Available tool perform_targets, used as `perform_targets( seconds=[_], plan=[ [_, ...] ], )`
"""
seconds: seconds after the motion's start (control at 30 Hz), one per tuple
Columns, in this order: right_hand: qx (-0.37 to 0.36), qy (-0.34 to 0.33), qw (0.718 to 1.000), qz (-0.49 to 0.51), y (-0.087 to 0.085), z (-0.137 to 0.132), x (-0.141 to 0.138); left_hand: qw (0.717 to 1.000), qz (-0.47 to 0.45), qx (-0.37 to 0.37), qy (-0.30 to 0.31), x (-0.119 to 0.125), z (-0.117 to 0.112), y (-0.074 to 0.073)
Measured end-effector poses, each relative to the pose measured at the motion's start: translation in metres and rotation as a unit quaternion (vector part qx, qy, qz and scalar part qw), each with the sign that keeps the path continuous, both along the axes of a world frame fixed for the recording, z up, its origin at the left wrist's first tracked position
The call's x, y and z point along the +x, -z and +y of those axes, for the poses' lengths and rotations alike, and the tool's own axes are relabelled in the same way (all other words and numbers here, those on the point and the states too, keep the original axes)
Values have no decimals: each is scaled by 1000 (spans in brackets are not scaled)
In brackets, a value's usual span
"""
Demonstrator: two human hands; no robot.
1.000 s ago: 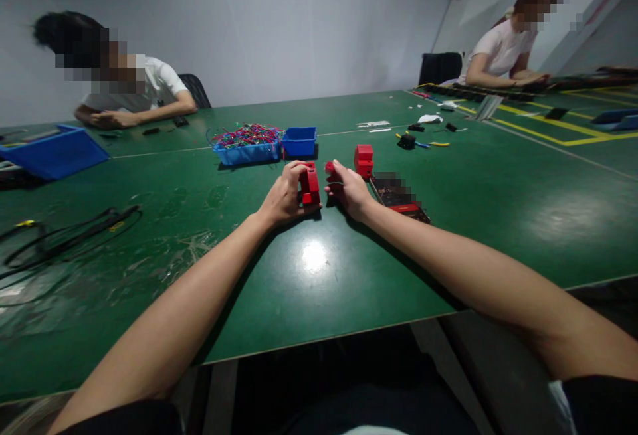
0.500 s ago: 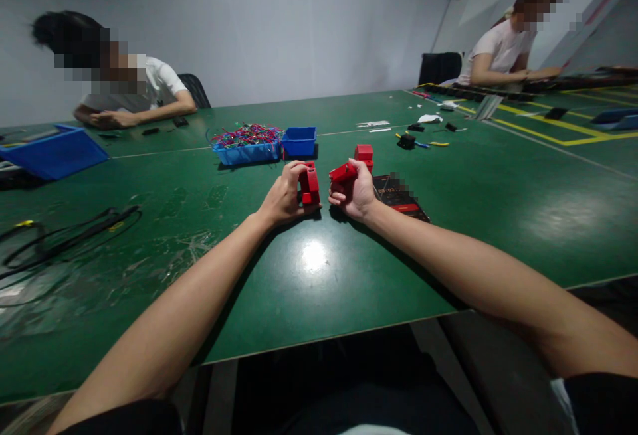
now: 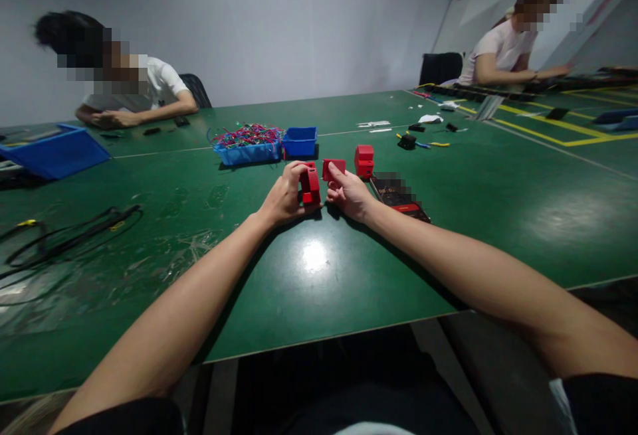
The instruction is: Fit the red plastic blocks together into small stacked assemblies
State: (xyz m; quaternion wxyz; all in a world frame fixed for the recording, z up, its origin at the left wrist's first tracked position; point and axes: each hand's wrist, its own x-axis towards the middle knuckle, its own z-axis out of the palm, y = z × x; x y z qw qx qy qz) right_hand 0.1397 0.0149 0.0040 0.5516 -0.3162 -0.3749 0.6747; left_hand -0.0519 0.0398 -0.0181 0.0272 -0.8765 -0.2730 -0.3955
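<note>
My left hand [image 3: 288, 194] is closed round a red curved plastic part [image 3: 310, 184], held upright with its opening toward the palm. Just to the right, my right hand [image 3: 350, 194] pinches a flat red plastic piece [image 3: 334, 170] between thumb and fingers. A small gap separates the two red pieces. Behind my right hand stands another red block-like part [image 3: 364, 161] on the green table [image 3: 319, 289]. Beside my right wrist lies a dark phone [image 3: 401, 197] with a lit screen, partly covered by the wrist.
A blue bin of coloured wires [image 3: 249, 153] and a smaller blue bin [image 3: 300, 143] stand beyond my hands. Black cables [image 3: 64, 239] lie at left near another blue bin [image 3: 54, 153]. Pliers [image 3: 431, 145] lie at right. Two people sit across the table.
My right hand has turned its red piece so a flat face shows, and shifted slightly left, uncovering more of the standing red part. My left hand has stayed in place.
</note>
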Motion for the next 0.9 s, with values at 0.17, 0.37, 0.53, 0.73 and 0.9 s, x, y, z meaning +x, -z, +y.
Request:
perform_targets(
  seconds=[0.17,0.37,0.53,0.73,0.9],
  plan=[
    [18,20,1000,-2,2,0,-1,1000,-6,-3,-1,0,1,1],
    [22,60,997,-39,4,0,-2,1000,-4,-12,0,0,0,-1],
    [28,54,997,-53,3,0,-2,1000,1,-13,-2,0,-1,-2],
    [24,52,997,-43,6,3,-3,1000,-5,-12,3,0,-1,-1],
    [53,56,995,-63,6,2,-1,1000,7,-9,-2,0,-1,-2]
  ],
)
